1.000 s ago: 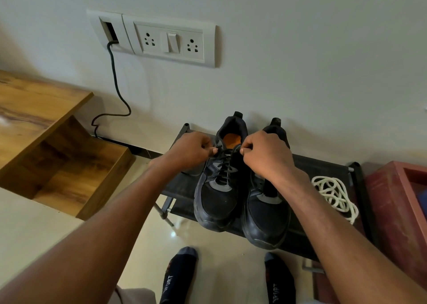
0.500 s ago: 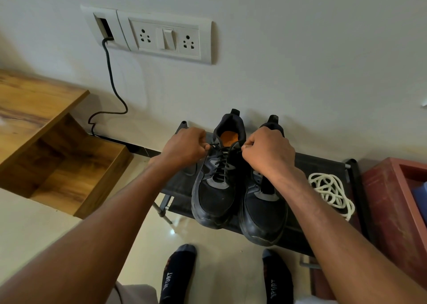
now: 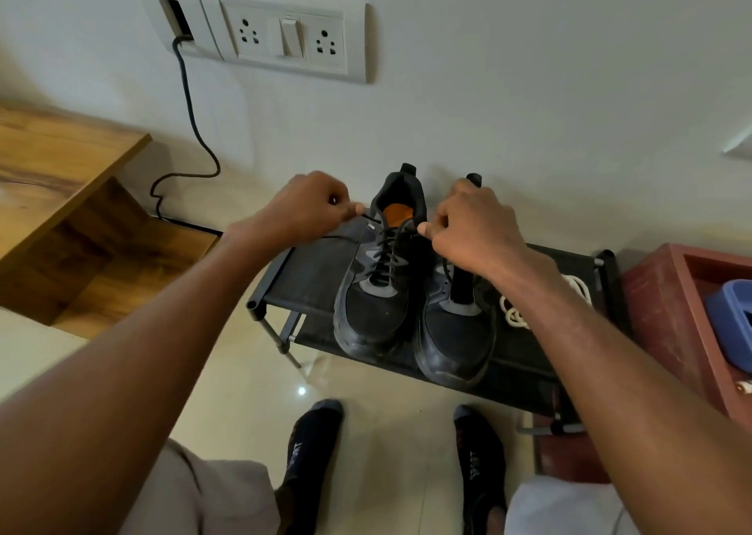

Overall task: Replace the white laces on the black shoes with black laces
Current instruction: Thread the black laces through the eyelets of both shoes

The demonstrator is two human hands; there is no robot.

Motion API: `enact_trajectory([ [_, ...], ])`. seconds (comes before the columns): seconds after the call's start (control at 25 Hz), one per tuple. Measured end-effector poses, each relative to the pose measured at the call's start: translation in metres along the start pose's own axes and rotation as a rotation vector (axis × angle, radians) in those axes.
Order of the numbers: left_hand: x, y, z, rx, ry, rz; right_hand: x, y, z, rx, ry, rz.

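Observation:
Two black shoes stand side by side on a black fabric rack [image 3: 309, 278], toes toward me. The left shoe [image 3: 374, 315] has a black lace [image 3: 386, 249] threaded up its eyelets and shows an orange insole. My left hand [image 3: 301, 209] pinches one end of that lace out to the left of the shoe's collar. My right hand [image 3: 472, 229] pinches the other end on the right, above the right shoe [image 3: 455, 339], hiding its collar. A bundle of white laces [image 3: 514, 315] lies on the rack right of the shoes, partly behind my right forearm.
A wall socket plate [image 3: 285, 34] with a dark cable [image 3: 191, 111] hangs above. A wooden shelf unit [image 3: 61, 192] stands left, a red wooden box [image 3: 667, 315] holding a blue item [image 3: 732, 323] right. My socked feet [image 3: 313, 453] stand on the tiled floor before the rack.
Both hands have moved apart, drawing the black lace ends outward from the left shoe's top. The view has tilted down slightly.

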State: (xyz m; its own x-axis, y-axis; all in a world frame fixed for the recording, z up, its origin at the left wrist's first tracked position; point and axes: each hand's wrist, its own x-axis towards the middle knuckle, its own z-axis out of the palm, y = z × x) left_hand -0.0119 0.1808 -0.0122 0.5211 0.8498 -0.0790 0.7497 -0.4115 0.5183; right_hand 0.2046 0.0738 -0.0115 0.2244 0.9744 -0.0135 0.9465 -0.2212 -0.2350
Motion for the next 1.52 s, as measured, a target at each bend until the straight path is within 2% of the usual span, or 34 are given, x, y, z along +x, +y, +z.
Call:
enact_trajectory([
  [0.08,-0.001,0.005,-0.013,0.02,0.075,0.012,-0.003,0.007,-0.01,0.105,0.04,-0.008],
  [0.24,-0.007,-0.004,-0.026,0.074,0.172,-0.013,-0.01,0.025,-0.044,0.78,0.037,0.249],
  [0.28,-0.01,-0.008,-0.028,0.093,0.194,-0.028,-0.011,0.029,-0.048,0.842,0.037,0.281],
  [0.32,-0.013,-0.011,-0.029,0.113,0.217,-0.041,-0.013,0.031,-0.05,0.789,0.052,0.274],
  [0.44,-0.02,-0.021,-0.029,0.137,0.27,-0.091,-0.023,0.035,-0.044,0.285,0.105,0.191],
  [0.48,-0.022,-0.025,-0.028,0.138,0.277,-0.107,-0.027,0.037,-0.039,0.217,0.105,0.194],
  [0.76,-0.023,-0.046,-0.013,0.028,0.278,-0.206,-0.036,0.046,-0.004,0.13,0.117,0.3],
  [1.04,-0.025,-0.043,-0.003,-0.004,0.249,-0.292,-0.027,0.043,0.004,0.173,0.15,0.475],
  [1.12,-0.026,-0.038,-0.009,-0.077,0.246,-0.324,-0.024,0.037,-0.003,0.298,0.095,0.579],
  [1.16,-0.026,-0.031,-0.015,-0.155,0.254,-0.337,-0.022,0.032,-0.008,0.483,0.03,0.63],
  [1.24,-0.028,-0.004,-0.027,-0.328,0.257,-0.314,-0.021,0.01,-0.022,1.034,-0.226,0.696],
  [1.32,-0.035,0.037,-0.037,-0.383,0.198,-0.171,-0.024,-0.021,-0.039,1.412,-0.476,0.6],
  [1.36,-0.042,0.057,-0.04,-0.346,0.154,-0.06,-0.025,-0.035,-0.045,1.481,-0.553,0.543],
  [1.44,-0.054,0.084,-0.041,-0.274,0.042,0.121,-0.018,-0.051,-0.048,1.456,-0.64,0.466],
  [1.52,-0.06,0.087,-0.044,-0.257,-0.049,0.193,-0.013,-0.059,-0.047,1.414,-0.631,0.462],
])
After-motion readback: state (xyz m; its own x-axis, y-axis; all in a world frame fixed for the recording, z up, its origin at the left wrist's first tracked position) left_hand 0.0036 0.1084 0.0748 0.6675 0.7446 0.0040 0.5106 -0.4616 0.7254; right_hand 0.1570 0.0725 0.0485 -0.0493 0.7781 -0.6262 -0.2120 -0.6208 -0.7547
